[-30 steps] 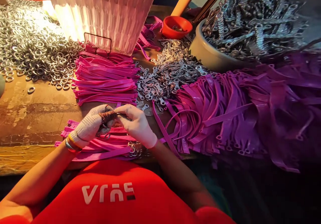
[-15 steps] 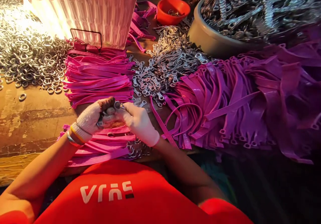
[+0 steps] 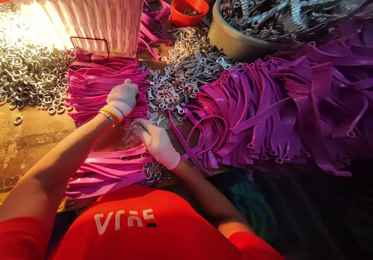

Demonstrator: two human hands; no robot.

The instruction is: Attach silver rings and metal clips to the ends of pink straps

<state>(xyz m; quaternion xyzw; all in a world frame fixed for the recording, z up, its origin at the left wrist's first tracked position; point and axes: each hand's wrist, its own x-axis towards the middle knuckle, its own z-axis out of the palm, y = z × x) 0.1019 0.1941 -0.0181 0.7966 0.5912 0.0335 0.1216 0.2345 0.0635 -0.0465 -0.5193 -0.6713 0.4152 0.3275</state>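
My left hand (image 3: 122, 95), in a white dotted glove, lies knuckles up over a stack of pink straps (image 3: 99, 91). Its fingers are curled under, and whatever they grip is hidden. Just below and to the right, my right hand (image 3: 159, 141), in a plain white glove, pinches a metal ring (image 3: 134, 124) between thumb and fingers. Under my wrists, near the table edge, lies a second bundle of pink straps (image 3: 107, 168) with metal rings and clips (image 3: 154, 172) at its right end.
Loose rings (image 3: 32, 73) are heaped at left beside a bright light and a ribbed translucent sheet (image 3: 116, 15). Metal clips (image 3: 186, 69) lie mid-table. Behind are a red bowl (image 3: 186, 19) and a large tub (image 3: 230, 38) heaped with metal clips. More straps (image 3: 256, 108) drape at right.
My left hand has parted from my right, turned knuckles up and moved forward onto the strap stack. The right hand stays nearly in place. The view has shifted slightly to the right.
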